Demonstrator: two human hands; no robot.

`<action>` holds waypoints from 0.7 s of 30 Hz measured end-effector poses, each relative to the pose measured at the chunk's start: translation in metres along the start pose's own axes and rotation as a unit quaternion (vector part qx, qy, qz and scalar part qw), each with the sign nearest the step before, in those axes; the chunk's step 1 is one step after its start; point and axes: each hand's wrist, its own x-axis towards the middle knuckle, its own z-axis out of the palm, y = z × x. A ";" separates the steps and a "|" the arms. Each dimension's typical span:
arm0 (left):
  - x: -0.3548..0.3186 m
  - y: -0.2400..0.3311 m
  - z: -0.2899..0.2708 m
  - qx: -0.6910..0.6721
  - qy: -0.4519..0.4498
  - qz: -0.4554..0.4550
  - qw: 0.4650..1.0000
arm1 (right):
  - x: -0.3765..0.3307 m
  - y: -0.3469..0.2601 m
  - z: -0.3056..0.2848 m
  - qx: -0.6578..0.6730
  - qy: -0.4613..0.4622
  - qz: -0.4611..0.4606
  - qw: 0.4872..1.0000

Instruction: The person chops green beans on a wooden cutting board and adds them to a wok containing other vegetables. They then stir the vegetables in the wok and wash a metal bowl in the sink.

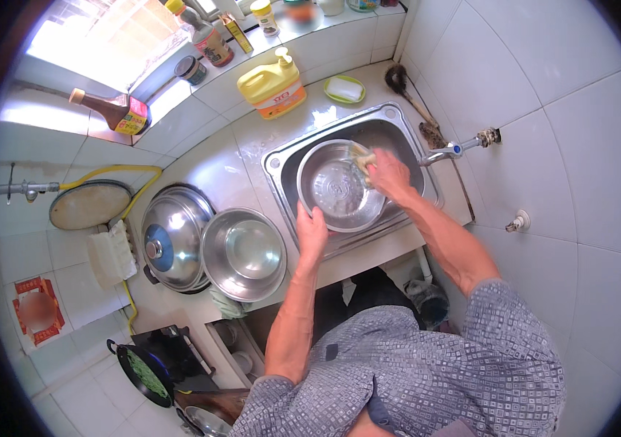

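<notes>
A round stainless steel basin (336, 186) is held tilted over the metal sink (281, 162). My left hand (312, 227) grips its near left rim, thumb over the edge. At the far right of the rim, my right hand (389, 173) is closed on a yellowish cloth (362, 162), pressed against the basin's inside wall. Motion smears the cloth and fingers somewhat. The basin's bottom looks wet and shiny. To the right of my right hand, a tap (447, 150) with a blue-marked handle comes out of the tiled wall.
Left of the sink stand another steel basin (245, 255) and a lidded pot (173, 237). Behind it are a yellow detergent jug (272, 86), a soap dish (344, 89) and a brush (412, 91). A sauce bottle (115, 113) sits on the sill. A wok (143, 373) holds green food at lower left.
</notes>
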 end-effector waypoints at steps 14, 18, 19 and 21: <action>0.087 0.077 -0.035 0.360 -0.273 -0.167 0.876 | 0.013 -0.017 -0.046 0.044 -0.025 -0.285 0.957; 0.069 0.040 -0.020 0.261 -0.180 -0.126 0.940 | 0.006 -0.026 -0.047 -0.068 0.170 -0.356 0.916; 0.064 0.029 -0.020 0.252 -0.157 -0.127 0.946 | 0.001 -0.021 -0.048 -0.082 0.168 -0.359 0.914; 0.059 0.010 -0.021 0.204 -0.123 -0.142 0.961 | -0.009 -0.009 -0.048 -0.106 0.163 -0.368 0.909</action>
